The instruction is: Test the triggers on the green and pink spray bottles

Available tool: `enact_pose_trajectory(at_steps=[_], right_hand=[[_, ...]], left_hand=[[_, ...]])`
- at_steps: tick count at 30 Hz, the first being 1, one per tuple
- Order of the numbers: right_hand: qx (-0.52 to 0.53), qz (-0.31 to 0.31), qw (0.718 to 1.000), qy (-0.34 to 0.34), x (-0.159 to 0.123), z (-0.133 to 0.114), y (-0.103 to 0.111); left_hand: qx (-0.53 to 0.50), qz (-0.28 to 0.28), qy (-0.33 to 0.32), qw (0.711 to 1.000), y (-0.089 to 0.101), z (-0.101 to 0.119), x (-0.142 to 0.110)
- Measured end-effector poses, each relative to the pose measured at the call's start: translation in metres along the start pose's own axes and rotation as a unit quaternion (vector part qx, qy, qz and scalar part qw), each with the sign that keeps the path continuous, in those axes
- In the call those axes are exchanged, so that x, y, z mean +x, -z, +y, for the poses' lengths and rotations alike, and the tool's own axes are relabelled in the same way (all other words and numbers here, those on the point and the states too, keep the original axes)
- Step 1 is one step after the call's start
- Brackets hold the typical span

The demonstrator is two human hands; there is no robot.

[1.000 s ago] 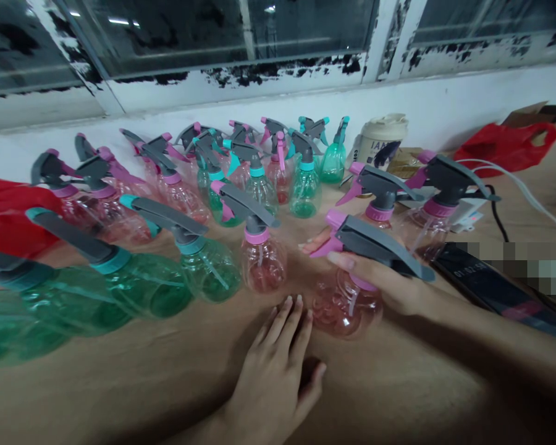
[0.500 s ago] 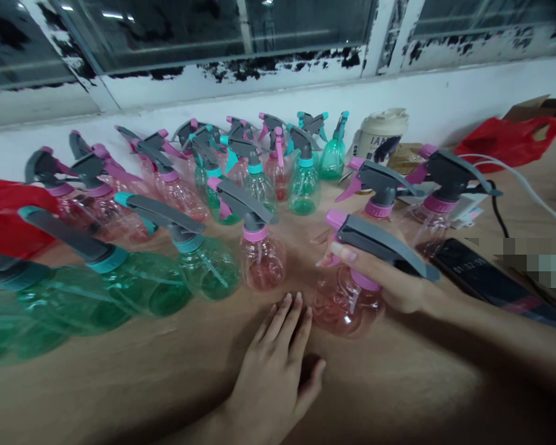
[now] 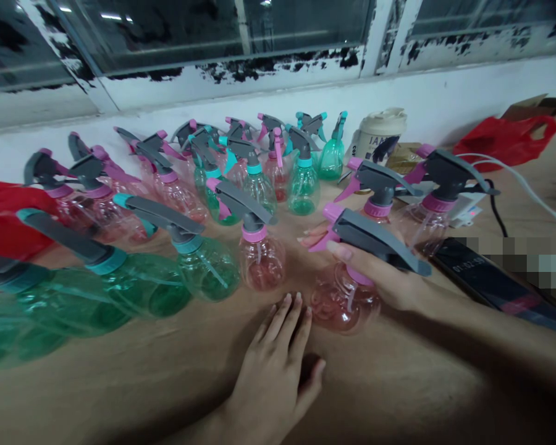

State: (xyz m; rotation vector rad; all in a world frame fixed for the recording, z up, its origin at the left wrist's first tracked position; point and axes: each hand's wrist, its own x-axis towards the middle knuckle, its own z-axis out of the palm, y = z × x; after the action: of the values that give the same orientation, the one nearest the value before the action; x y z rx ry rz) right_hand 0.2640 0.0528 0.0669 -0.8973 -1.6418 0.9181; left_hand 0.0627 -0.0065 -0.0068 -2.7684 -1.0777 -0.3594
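My right hand (image 3: pixel 384 275) grips a clear pink spray bottle (image 3: pixel 338 303) around its neck, the thumb on the near side and the fingers partly hidden behind the grey-and-pink trigger head. The bottle stands roughly upright. My left hand (image 3: pixel 278 358) lies on the table with its fingers stretched out, just in front of that bottle and holding nothing. Nearest beyond its fingertips is another pink spray bottle (image 3: pixel 262 262). A row of green spray bottles with teal collars runs to the left, beginning with one green spray bottle (image 3: pixel 208 272).
Several pink and green bottles stand along the wall, among them a teal-green bottle (image 3: pixel 332 157). A pink bottle (image 3: pixel 426 216) and a dark phone (image 3: pixel 500 284) are at right. Further back are a paper cup (image 3: pixel 380 136) and a red bag (image 3: pixel 500 145); another red bag (image 3: pixel 13 216) lies left.
My right hand has shifted slightly left together with the pink spray bottle. My left hand and the other bottles have stayed in place.
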Motion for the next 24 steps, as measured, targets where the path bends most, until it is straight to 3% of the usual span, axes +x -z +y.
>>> enact_pose_trajectory(at_steps=[11, 19, 24], right_hand=[[-0.022, -0.006, 0.999, 0.047, 0.001, -0.005, -0.001], [-0.017, -0.031, 0.999, -0.009, 0.0, 0.005, 0.003], [-0.073, -0.02, 0.997, -0.012, -0.001, 0.009, 0.008]], left_hand=[[0.009, -0.001, -0.001, 1.0, 0.0, 0.0, 0.0], [0.014, 0.002, 0.0, 1.0, -0.001, 0.0, -0.001], [0.013, 0.002, 0.0, 1.0, -0.001, 0.0, 0.0]])
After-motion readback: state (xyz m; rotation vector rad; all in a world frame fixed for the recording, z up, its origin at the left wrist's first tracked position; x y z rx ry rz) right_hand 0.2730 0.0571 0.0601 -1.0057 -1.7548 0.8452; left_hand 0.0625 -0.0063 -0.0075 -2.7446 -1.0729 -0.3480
